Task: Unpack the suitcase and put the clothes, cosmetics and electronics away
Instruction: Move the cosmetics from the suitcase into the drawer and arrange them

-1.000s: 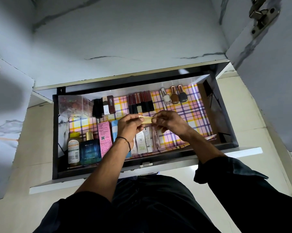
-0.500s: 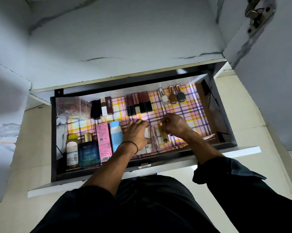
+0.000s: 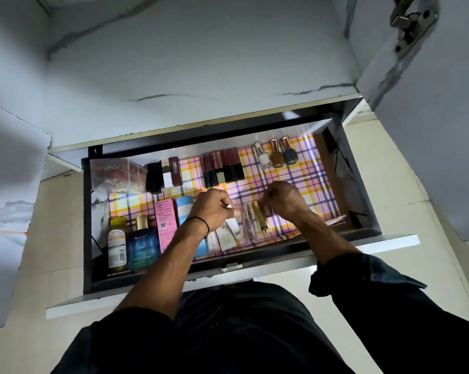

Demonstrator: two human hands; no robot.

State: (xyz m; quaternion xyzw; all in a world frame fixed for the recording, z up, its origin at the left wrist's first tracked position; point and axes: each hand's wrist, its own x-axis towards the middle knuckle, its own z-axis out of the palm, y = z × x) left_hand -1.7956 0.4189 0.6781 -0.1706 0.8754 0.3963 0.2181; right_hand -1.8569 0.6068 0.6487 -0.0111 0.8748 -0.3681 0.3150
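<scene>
White tube [image 3: 233, 225] is pinched by left hand [image 3: 213, 209]; right hand [image 3: 283, 201], grip unclear, is curled at gold tube [image 3: 261, 220], apparently to straighten drawer [image 3: 268, 252] row.

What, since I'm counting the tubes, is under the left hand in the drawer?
White tubes stick out below the left hand, on the plaid liner; their upper ends and anything else beneath the palm are covered.

Tops of the white tubes [image 3: 226, 234] covered by the left hand [image 3: 214, 209], with curled fingertips tucked out of sight and the grip unclear. Likewise the right hand [image 3: 283, 201] above the gold tube [image 3: 260, 218]. Lower end of the blue tube [image 3: 184, 210] hidden behind the left forearm [image 3: 171, 257]. Print on the pink box [image 3: 166, 222] too small to read. Contents of the clear box [image 3: 114, 174] blurred. Upper part of the door hinge [image 3: 409, 20] cropped at the top edge.
</scene>
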